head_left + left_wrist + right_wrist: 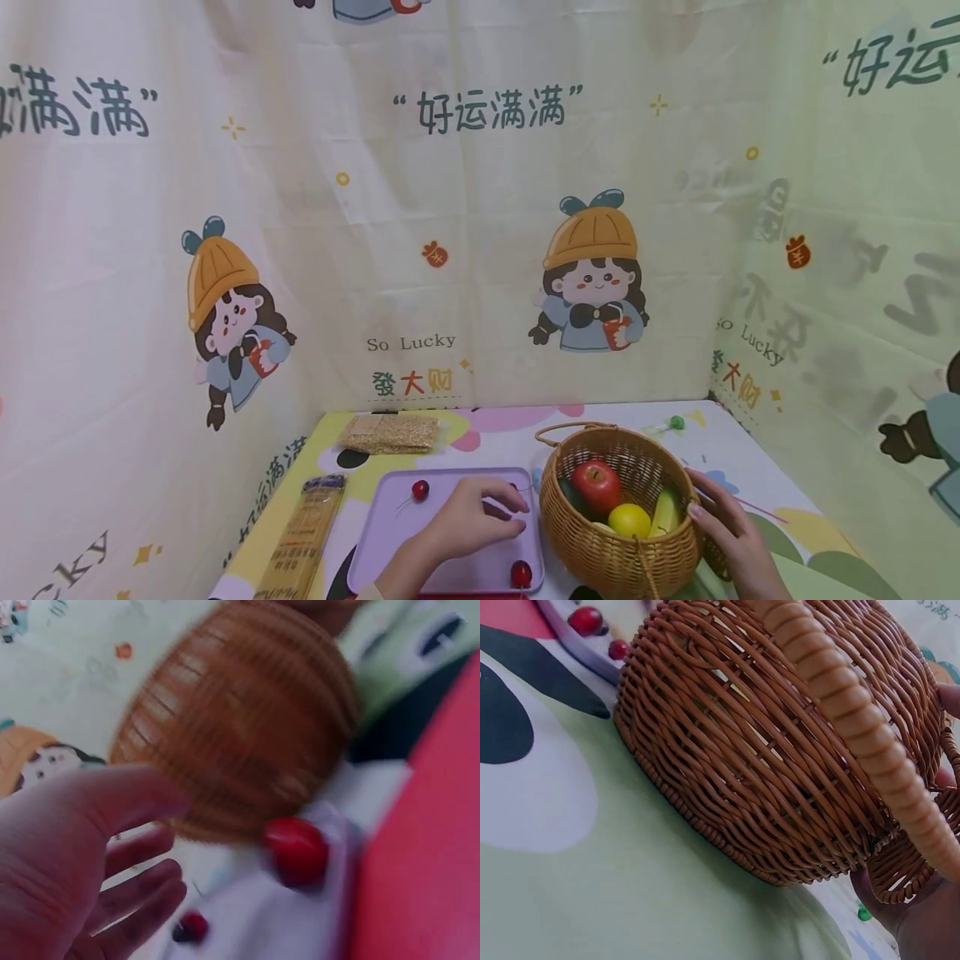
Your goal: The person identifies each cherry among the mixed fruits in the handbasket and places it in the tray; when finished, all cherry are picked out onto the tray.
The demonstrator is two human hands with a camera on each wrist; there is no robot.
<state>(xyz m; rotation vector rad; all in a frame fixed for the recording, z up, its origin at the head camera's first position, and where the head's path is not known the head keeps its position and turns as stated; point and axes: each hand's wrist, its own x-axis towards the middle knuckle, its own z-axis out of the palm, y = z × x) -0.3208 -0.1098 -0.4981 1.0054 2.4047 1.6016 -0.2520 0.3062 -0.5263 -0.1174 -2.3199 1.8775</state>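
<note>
In the head view my left hand [476, 517] hovers over a lilac tray [382, 521], thumb and fingers apart with nothing between them. Cherries lie on that tray: one [420, 490] at the far left, one [521, 574] in the near right corner, and another partly hidden behind my left fingers. My right hand [731, 529] grips a wicker basket [600, 558] by its right side, fingers at the rim. Inside the basket are a red apple [597, 487], a yellow lemon [630, 521] and a banana [665, 512]. The left wrist view is blurred.
Left of the tray lies a long packet of noodles [303, 533], with a bag of grains [393, 433] behind it. A green lollipop [677, 422] is behind the basket. Something flat and red [427, 862] borders the tray's near side. Printed cloth walls enclose the table.
</note>
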